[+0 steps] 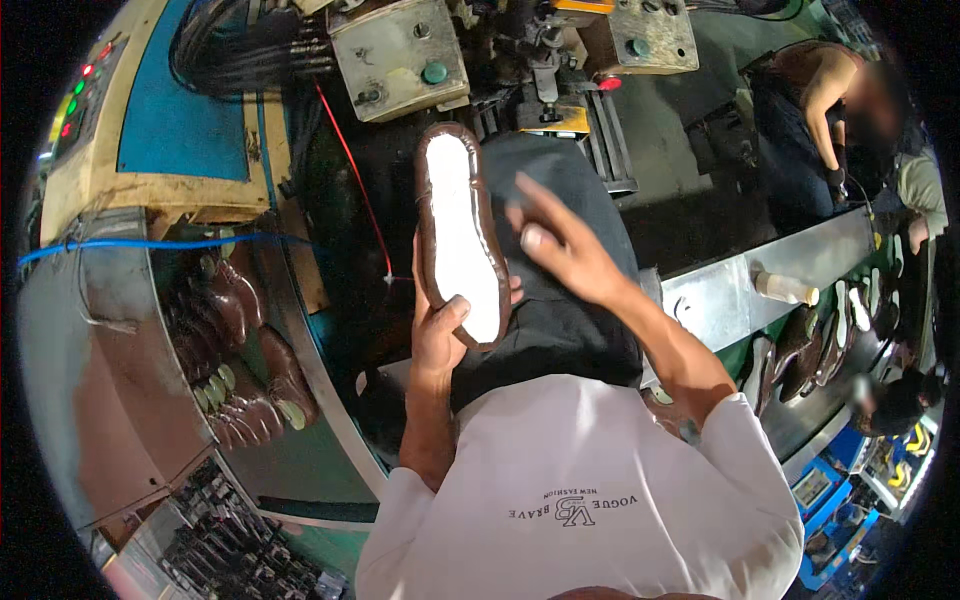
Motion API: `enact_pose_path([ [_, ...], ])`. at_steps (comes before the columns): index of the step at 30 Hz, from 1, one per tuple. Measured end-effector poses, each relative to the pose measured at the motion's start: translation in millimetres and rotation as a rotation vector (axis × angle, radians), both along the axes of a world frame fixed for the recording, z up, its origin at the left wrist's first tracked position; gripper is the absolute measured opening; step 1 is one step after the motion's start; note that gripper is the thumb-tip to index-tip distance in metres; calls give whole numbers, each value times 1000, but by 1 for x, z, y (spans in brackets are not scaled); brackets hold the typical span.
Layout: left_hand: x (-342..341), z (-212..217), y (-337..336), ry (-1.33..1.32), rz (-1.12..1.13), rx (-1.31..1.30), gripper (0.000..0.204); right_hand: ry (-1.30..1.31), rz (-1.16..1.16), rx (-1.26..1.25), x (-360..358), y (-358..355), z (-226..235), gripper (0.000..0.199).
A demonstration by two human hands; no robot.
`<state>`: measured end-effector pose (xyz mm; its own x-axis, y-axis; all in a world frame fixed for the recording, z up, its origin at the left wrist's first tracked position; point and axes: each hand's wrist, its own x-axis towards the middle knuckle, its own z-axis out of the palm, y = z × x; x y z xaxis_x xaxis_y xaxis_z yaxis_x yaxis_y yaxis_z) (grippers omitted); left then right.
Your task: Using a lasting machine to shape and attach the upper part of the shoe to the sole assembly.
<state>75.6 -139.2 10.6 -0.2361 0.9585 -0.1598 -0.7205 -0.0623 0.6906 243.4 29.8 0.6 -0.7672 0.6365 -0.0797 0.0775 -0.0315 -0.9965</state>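
Note:
In my left hand (438,338) is a brown shoe upper (464,235), held above my lap with its underside up. A white sole board fills its middle, and gathered brown leather runs around the rim. My left thumb presses on the lower end of the white face, while the fingers wrap behind, partly hidden. To the right of the shoe, apart from it, my right hand (578,258) is raised with nothing in it. Its fingers are spread and slightly blurred, the index finger stretched out.
Ahead stands a machine with a metal control box (398,62) and green buttons. Brown shoe uppers (285,375) sit on a left-hand rack. A conveyor (725,290) on the right carries a bottle (786,289) and more shoes. Another person (810,130) sits at the far right. A blue hose (160,242) crosses the left.

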Motion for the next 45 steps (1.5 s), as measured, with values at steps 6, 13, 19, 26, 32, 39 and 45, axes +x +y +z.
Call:
enact_pose_path([
  [6,17,-16,-18,-292,80,-16,90,183,-142,-342,-99,-8,26,70],
  [13,-8,-28,-75,-58,205,-186,69,-4,62,-94,-94,-30,-9,74],
  [19,-74,-45,-201,364,610,-633,87,-151,43,-438,-53,-27,-70,45],
  [26,-211,-31,-372,1006,686,-1000,103,-118,-192,-591,-12,-9,-106,32],
  [32,-306,-68,-457,1670,-48,-1627,116,-217,-200,-487,-34,-13,-109,27],
  [39,-311,-128,-466,1724,-14,-1518,117,-265,-263,-438,-30,-17,-109,26],
  [45,-309,-143,-510,1885,70,-1324,79,-215,-214,-468,-25,-12,-117,27],
])
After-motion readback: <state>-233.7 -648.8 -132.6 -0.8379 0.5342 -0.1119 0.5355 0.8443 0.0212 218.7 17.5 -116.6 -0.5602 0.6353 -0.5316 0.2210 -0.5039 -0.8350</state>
